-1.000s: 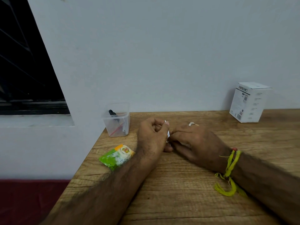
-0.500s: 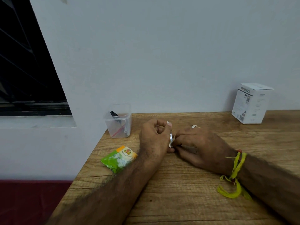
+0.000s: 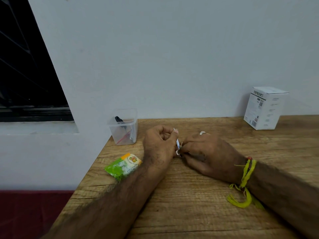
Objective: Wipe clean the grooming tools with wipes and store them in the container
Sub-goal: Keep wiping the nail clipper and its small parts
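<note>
My left hand [image 3: 159, 145] is closed around a thin metal grooming tool [image 3: 177, 144] that stands nearly upright between thumb and fingers. My right hand [image 3: 207, 152] pinches a small white wipe [image 3: 178, 151] against the lower end of that tool; most of the wipe is hidden in the fingers. A clear plastic container [image 3: 123, 129] stands at the table's far left corner by the wall, holding a black-handled tool and a red one. A green and orange wipes sachet [image 3: 123, 165] lies flat near the left edge, touching my left wrist.
A white cardboard box [image 3: 265, 107] stands at the back right against the wall. The wooden table [image 3: 198, 204] ends close on the left, with a dark red floor below. A dark window sits at the upper left. A yellow thread band hangs on my right wrist.
The wipe in my right hand has slid down the tool, from mid-shaft to its lower end. Both hands stay together at the same spot.
</note>
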The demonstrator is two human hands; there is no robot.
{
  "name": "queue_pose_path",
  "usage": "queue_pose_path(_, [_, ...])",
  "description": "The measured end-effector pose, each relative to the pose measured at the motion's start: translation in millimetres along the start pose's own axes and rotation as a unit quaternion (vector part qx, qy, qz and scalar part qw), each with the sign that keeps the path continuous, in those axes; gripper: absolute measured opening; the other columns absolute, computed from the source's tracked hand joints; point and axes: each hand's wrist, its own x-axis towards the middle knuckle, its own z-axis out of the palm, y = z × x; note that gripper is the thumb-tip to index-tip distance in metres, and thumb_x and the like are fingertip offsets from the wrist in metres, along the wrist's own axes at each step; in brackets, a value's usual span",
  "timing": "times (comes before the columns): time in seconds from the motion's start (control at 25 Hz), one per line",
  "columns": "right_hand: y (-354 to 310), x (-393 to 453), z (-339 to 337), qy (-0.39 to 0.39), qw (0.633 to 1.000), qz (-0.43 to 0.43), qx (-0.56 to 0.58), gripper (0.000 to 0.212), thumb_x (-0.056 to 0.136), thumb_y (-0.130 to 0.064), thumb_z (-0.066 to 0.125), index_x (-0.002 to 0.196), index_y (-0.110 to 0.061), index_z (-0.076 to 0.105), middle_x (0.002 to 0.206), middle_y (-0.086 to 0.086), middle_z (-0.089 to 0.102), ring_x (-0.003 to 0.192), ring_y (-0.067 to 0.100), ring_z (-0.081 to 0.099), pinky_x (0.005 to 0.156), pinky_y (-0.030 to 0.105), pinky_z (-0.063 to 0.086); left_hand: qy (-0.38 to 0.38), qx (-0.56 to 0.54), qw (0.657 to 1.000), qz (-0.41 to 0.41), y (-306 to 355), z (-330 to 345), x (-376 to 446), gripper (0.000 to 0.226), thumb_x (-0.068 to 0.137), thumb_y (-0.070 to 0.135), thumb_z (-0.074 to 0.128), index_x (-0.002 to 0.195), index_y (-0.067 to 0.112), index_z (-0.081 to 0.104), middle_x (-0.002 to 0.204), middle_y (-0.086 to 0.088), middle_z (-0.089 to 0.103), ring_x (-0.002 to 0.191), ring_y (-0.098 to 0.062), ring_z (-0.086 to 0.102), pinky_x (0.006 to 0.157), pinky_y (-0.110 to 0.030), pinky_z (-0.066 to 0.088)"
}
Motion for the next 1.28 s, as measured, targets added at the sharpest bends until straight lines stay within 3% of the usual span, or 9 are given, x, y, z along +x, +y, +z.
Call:
queue_pose_path(0.16, [-1,-2,0,-0.024,1.000,0.009,-0.017,0.004,0.084,-0.012,0.068,0.086,-0.012,0.071,0.087,-0.003,0.069,0.082,0.014,0.061,0.071,0.036,0.051,0.001,-0.017,1.000,-0.017,2,-1,-2,0.011,0.090,0.014,0.073,0.087,0.005,0.068,0.063,-0.010,0.070,0.045,-0.016,0.063,0.046,-0.028,0.053])
queue_pose_path(0.44, [-3,-1,-1,-0.025,1.000,0.012,0.005,0.006,0.085,-0.012,0.067,0.088,-0.013,0.072,0.085,-0.002,0.070,0.080,0.017,0.064,0.067,0.037,0.051,0.015,-0.020,0.999,-0.023,2,-1,-1,0.012,0.089,0.013,0.073,0.084,0.004,0.067,0.065,-0.013,0.070,0.044,-0.017,0.062,0.038,-0.015,0.037])
queue_pose_path(0.68, [-5,-1,-2,-0.010,1.000,0.009,0.001,0.004,0.082,-0.011,0.069,0.084,-0.012,0.072,0.083,-0.002,0.070,0.078,0.017,0.065,0.067,0.038,0.052,0.028,-0.029,0.998,-0.048,6,-1,-2,0.010,0.091,0.014,0.071,0.085,0.007,0.066,0.073,-0.015,0.074,0.049,-0.019,0.067,0.040,-0.019,0.044])
queue_pose_path(0.92, [-9,0,-8,0.115,0.986,0.099,0.066,0.012,0.081,-0.003,0.075,0.086,-0.014,0.075,0.080,-0.008,0.071,0.074,0.006,0.066,0.071,0.024,0.052,0.035,-0.055,0.996,-0.057,11,-5,-3,0.008,0.092,0.014,0.070,0.090,0.008,0.066,0.076,-0.013,0.075,0.048,-0.015,0.067,0.038,-0.017,0.041])
queue_pose_path(1.12, [-17,4,2,0.139,0.963,0.196,0.125,0.016,0.079,-0.001,0.076,0.085,-0.016,0.078,0.078,-0.015,0.071,0.073,0.003,0.068,0.068,0.020,0.055,0.033,-0.070,0.996,-0.054,14,-5,-8,0.010,0.092,0.015,0.071,0.094,0.006,0.065,0.074,-0.013,0.075,0.043,-0.010,0.064,0.038,-0.020,0.048])
queue_pose_path(1.28, [-20,6,5,0.084,0.977,0.178,0.084,0.008,0.081,-0.016,0.069,0.085,-0.017,0.076,0.077,-0.011,0.068,0.072,0.005,0.063,0.066,0.030,0.055,0.029,-0.056,0.997,-0.050,11,-4,-5,0.014,0.090,0.013,0.073,0.093,0.001,0.067,0.073,-0.016,0.074,0.047,-0.014,0.064,0.040,-0.021,0.048])
